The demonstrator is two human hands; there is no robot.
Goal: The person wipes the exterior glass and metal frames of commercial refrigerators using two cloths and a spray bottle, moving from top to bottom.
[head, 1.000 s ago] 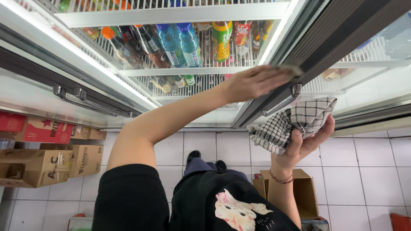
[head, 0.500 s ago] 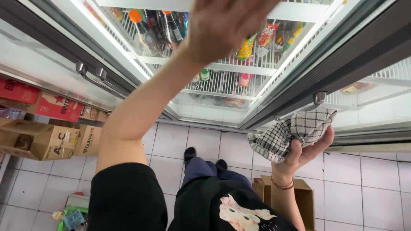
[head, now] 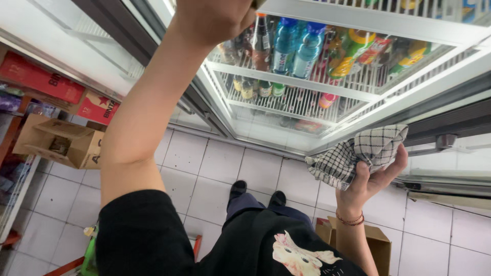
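Resting bunched in the right hand's (head: 369,180) grip, checked cloth (head: 358,156), seemingly loosely.

Bottles (head: 286,46) on fridge shelves (head: 286,82) ahead, cardboard boxes (head: 56,140) left, cloth (head: 353,156) right

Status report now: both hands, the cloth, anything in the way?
Left hand raised at cooler shelf, grip unclear. Right hand holds checked cloth. Bottles close by.
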